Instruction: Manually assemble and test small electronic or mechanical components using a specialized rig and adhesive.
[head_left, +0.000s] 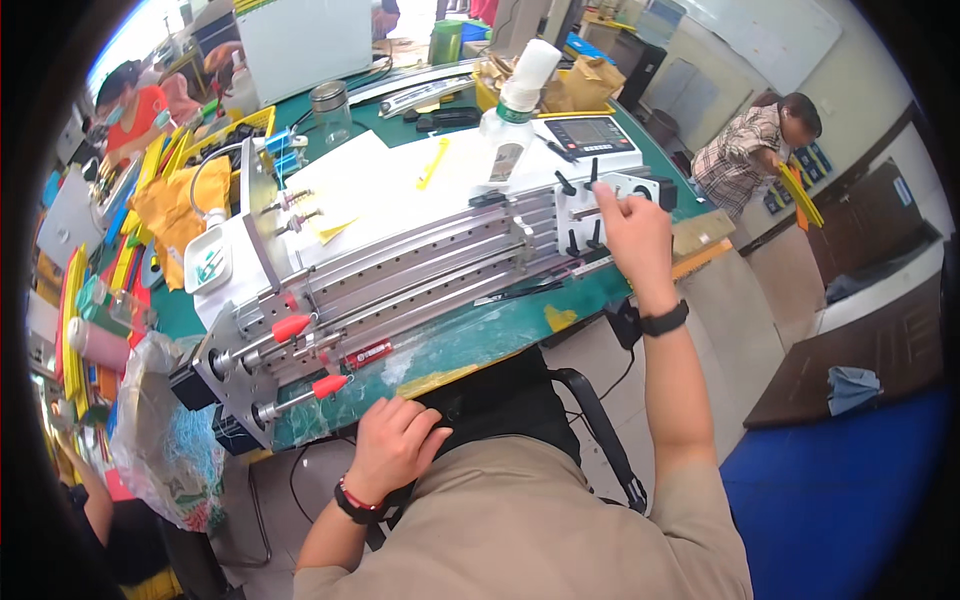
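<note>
A long metal machine with parallel rails [400,285] lies across the green table. My right hand [637,235] is closed at its right end, over a white plate [572,225] with several black clamp levers [594,172]. What its fingers grip there, if anything, is hidden. Low at the table's front edge is my left hand [395,440], its fingers loosely curled and no object showing in them. Beyond it, two red-tipped rods [328,385] stick out from the machine's left end plate. A small red tube [368,354] lies between the rails and the edge.
Behind the machine stand a white squeeze bottle [507,135], a digital scale [592,137] and a glass jar [331,112]. A white tray [209,258] holds small pieces. A plastic bag [165,440] hangs at the left. People [740,150] work at both sides.
</note>
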